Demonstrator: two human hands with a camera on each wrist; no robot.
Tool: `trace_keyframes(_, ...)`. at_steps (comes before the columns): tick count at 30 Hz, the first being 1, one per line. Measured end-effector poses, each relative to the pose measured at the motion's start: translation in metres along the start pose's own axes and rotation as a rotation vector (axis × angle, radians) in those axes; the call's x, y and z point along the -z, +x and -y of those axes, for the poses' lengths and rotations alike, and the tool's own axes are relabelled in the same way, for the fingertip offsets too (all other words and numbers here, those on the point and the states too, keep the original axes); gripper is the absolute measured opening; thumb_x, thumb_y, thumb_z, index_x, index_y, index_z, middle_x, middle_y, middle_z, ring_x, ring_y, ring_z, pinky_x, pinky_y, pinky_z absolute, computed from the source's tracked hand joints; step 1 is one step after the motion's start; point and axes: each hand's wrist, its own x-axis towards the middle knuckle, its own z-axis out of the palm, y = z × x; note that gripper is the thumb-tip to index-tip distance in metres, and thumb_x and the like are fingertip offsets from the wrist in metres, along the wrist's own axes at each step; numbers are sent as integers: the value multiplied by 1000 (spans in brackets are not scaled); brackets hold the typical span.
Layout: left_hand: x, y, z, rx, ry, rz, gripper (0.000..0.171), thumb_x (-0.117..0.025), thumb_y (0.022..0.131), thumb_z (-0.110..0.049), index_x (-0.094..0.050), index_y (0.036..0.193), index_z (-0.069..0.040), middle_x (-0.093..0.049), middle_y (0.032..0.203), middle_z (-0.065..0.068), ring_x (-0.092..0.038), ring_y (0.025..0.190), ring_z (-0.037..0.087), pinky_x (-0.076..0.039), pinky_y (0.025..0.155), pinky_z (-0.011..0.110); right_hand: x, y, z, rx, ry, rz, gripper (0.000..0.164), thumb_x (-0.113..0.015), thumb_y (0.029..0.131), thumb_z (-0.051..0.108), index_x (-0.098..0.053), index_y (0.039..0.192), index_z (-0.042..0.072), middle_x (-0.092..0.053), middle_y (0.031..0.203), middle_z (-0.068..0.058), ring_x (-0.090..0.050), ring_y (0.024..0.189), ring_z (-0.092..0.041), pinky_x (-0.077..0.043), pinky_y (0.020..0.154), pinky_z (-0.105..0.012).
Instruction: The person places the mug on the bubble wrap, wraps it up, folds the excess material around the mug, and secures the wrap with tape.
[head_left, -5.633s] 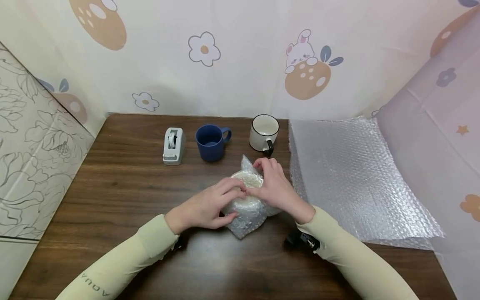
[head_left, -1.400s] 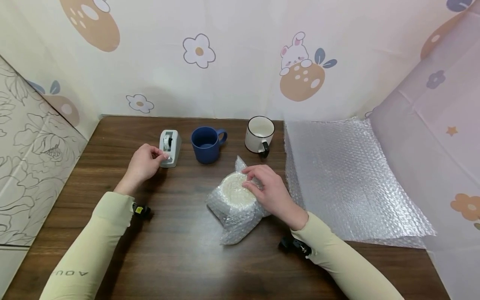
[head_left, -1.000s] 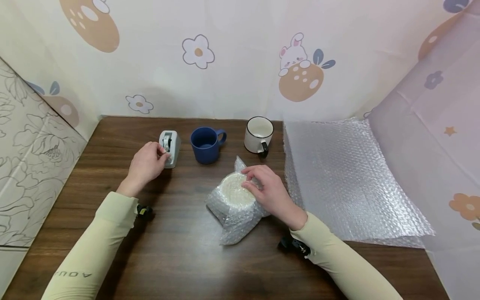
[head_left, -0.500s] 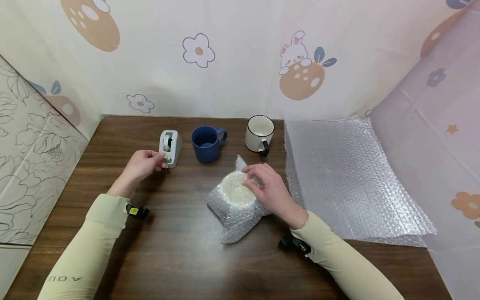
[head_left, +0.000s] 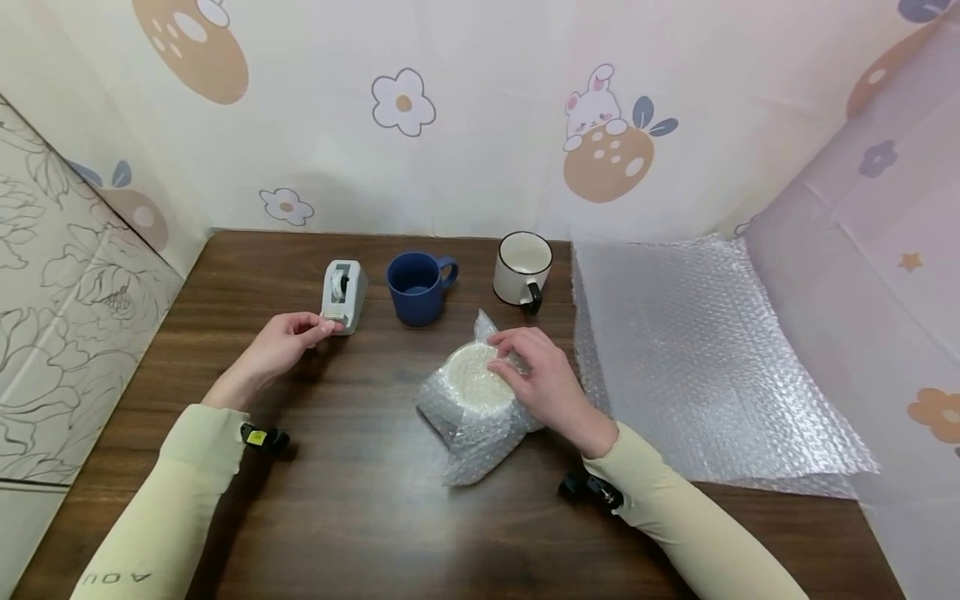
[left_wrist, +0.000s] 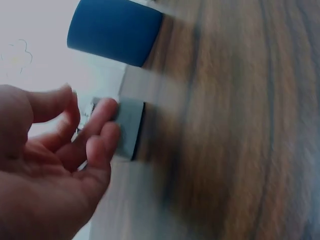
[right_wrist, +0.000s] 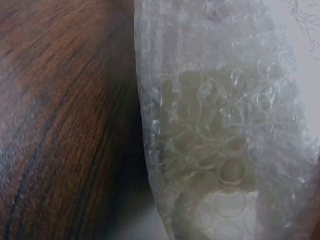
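Observation:
In the head view my left hand [head_left: 283,340] is at the front end of a white tape dispenser [head_left: 345,298], thumb and forefinger pinching the tape at its cutter. The left wrist view shows the same hand [left_wrist: 55,155] with thumb and forefinger tips together, the other fingers over the grey side of the dispenser [left_wrist: 131,122]. My right hand [head_left: 542,379] holds the bubble wrap [head_left: 480,442] folded round a pale, round-bottomed item, its fingers and thumb bent over the top right side. Close up in the right wrist view, the bubble wrap [right_wrist: 215,115] covers the pale item, whose handle-like loop shows through.
A blue mug [head_left: 417,292] stands right of the dispenser. Beside it is a white mug [head_left: 522,271] with a black rim and handle. Flat bubble wrap sheets [head_left: 705,358] cover the right side of the wooden table [head_left: 360,517]. A patterned curtain hangs behind.
My left hand has left the wrapped item, reached the tape dispenser, and just now drawn slightly toward me at its cutter. My right hand stays on the wrap, a front flap of which hangs looser.

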Motion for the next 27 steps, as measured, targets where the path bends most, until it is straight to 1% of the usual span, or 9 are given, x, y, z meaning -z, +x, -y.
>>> trace_keyframes(5, 5, -7, 10, -69, -33, 69, 41, -54, 104, -34, -63, 122, 1, -57, 141, 9, -42, 129, 22, -30, 108, 45, -1, 0, 0, -4, 1, 7, 18, -77, 88, 11, -59, 89, 11, -69, 116, -5, -59, 110, -22, -48, 88, -42)
trace_keyframes(7, 6, -10, 14, -96, -65, 88, 40, -55, 103, -33, -63, 122, 2, -55, 143, 8, -40, 134, 23, -28, 111, 44, -1, 0, 1, -5, 2, 10, 18, -77, 88, 12, -59, 89, 11, -69, 116, -5, -59, 110, -23, -48, 88, -42)
trace_keyframes(10, 8, -13, 19, -129, -124, 130, 41, -55, 103, -30, -61, 122, 6, -52, 146, 10, -39, 138, 24, -31, 110, 32, -1, 0, 0, -4, 0, 12, 18, -77, 88, 12, -59, 89, 11, -69, 116, -5, -59, 109, -23, -48, 88, -42)
trace_keyframes(12, 8, -14, 23, -149, -154, 162, 42, -55, 103, -30, -60, 120, 9, -50, 148, 11, -37, 141, 24, -34, 106, 22, -1, 1, 0, -4, -4, 11, 18, -77, 88, 12, -59, 89, 11, -69, 116, -5, -59, 109, -22, -48, 88, -42)
trace_keyframes(15, 8, -15, 27, -172, -199, 211, 42, -55, 104, -28, -58, 117, 12, -44, 152, 11, -36, 143, 23, -35, 101, 13, -1, 1, 0, -9, -7, 9, 18, -77, 88, 12, -59, 89, 11, -69, 116, -5, -59, 110, -22, -48, 88, -42)
trace_keyframes(18, 8, -15, 32, -206, -266, 260, 38, -53, 105, -21, -54, 111, 16, -38, 156, 14, -33, 144, 25, -34, 102, 13, -1, 1, 0, -12, -7, 11, 18, -77, 88, 12, -59, 89, 11, -69, 116, -5, -59, 109, -22, -48, 88, -42)
trace_keyframes(22, 8, -16, 38, -267, -341, 335, 32, -52, 104, -10, -49, 103, 22, -29, 160, 18, -27, 147, 29, -33, 107, 18, -1, 1, 0, -12, -6, 14, 18, -77, 88, 12, -59, 90, 11, -69, 116, -5, -59, 109, -22, -49, 88, -42)
trace_keyframes(25, 9, -17, 40, -294, -351, 365, 30, -51, 104, -8, -50, 104, 22, -29, 159, 19, -27, 147, 26, -32, 107, 19, -1, 1, 0, -12, -4, 9, 18, -77, 88, 11, -60, 89, 11, -69, 116, -5, -59, 109, -22, -48, 88, -42)
trace_keyframes(27, 11, -18, 39, -289, -347, 368, 30, -50, 104, -8, -51, 105, 22, -32, 157, 22, -30, 145, 22, -32, 107, 19, -1, 1, 0, -9, -3, 4, 18, -77, 88, 11, -60, 89, 11, -69, 116, -5, -59, 109, -22, -48, 89, -42)
